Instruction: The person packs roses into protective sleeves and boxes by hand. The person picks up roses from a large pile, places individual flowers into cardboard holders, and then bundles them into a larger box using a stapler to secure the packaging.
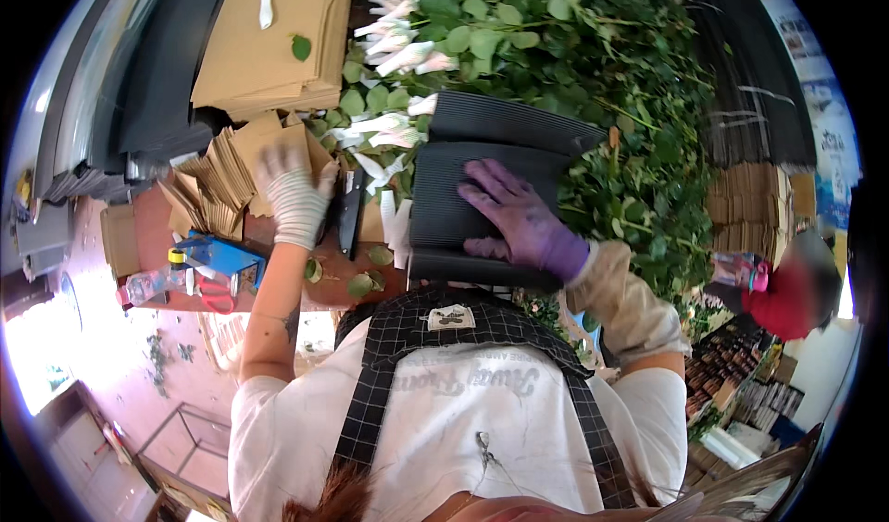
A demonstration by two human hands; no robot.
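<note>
My right hand (517, 220), in a purple glove, lies flat with its fingers spread on a black corrugated sheet (444, 203) folded in front of me. Its upper flap (507, 119) leans back over leafy green stems. My left hand (295, 192), in a white striped glove, is blurred over small folded brown cardboard pieces (267, 140); whether it grips one cannot be made out. A stack of these cardboard pieces (219, 178) fans out beside it. White-sleeved flower heads (399, 57) line the left end of the leafy stems (625, 85). Beside my left hand is a black stapler-like tool (352, 209).
Large brown cardboard sheets (271, 43) are stacked at the back left, near black sheets (173, 57). A blue box (226, 258), red-handled scissors (217, 294) and a plastic bottle (149, 284) sit by the left table edge. At right are more cardboard stacks (743, 209) and a person (792, 293) in red.
</note>
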